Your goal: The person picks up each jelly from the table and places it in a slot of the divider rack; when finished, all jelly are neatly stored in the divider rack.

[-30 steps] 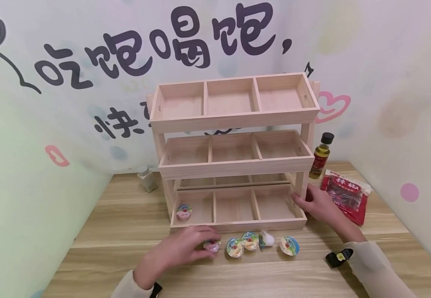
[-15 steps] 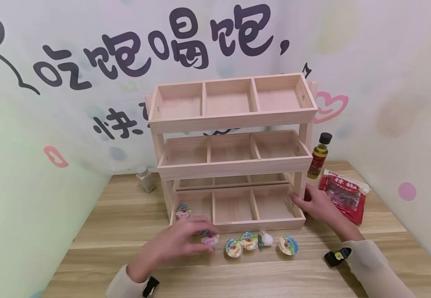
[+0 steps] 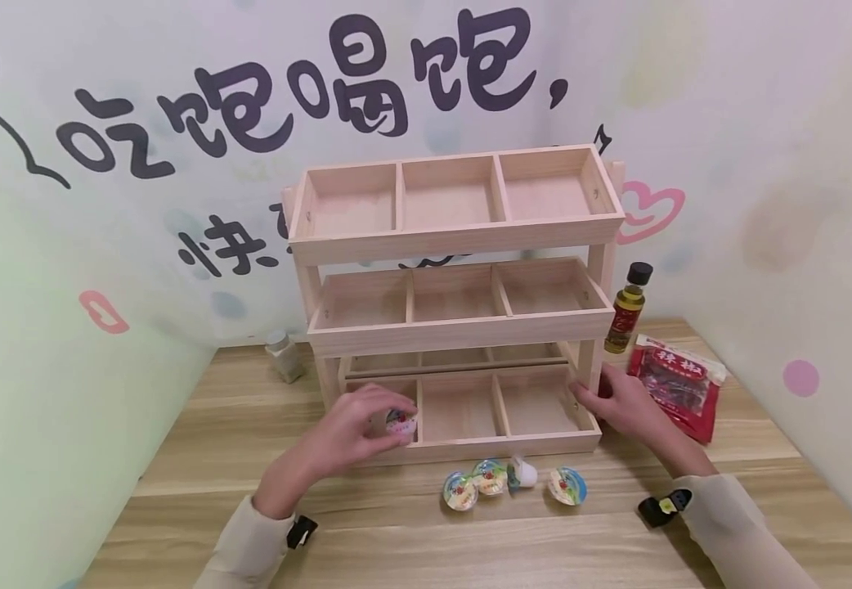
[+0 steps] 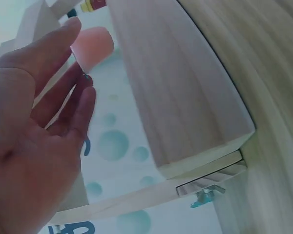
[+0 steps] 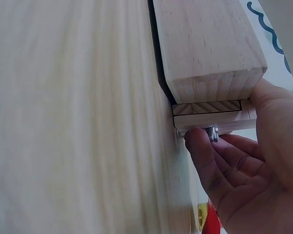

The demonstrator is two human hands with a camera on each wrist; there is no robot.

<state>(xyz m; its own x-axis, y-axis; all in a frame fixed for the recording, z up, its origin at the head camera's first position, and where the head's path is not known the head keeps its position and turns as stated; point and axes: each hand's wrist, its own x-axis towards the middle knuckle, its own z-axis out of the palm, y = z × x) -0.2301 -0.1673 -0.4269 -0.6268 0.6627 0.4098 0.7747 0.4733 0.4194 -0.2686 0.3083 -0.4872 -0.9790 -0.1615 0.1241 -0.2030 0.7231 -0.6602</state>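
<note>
My left hand (image 3: 348, 433) pinches a small jelly cup (image 3: 402, 422) over the left compartment of the rack's bottom tray. In the left wrist view the cup's pink body (image 4: 94, 48) shows between thumb and fingers. My right hand (image 3: 628, 402) grips the right end of the three-tier wooden rack (image 3: 455, 243). The right wrist view has its fingers (image 5: 202, 151) by a wing nut under the tray's end. In front of the rack several jelly cups (image 3: 460, 492) lie on the table, one white cup (image 3: 522, 473) tipped on its side.
Right of the rack stand an oil bottle (image 3: 626, 311) and a red bag of dried chillies (image 3: 679, 388). A small capped jar (image 3: 284, 357) is at the back left of the wooden table (image 3: 367, 532). A printed wall (image 3: 139, 245) rises behind.
My left hand has lifted the jelly cup off the table and carried it up to the bottom tray's left compartment, covering the cup seen there before. The right hand keeps its place.
</note>
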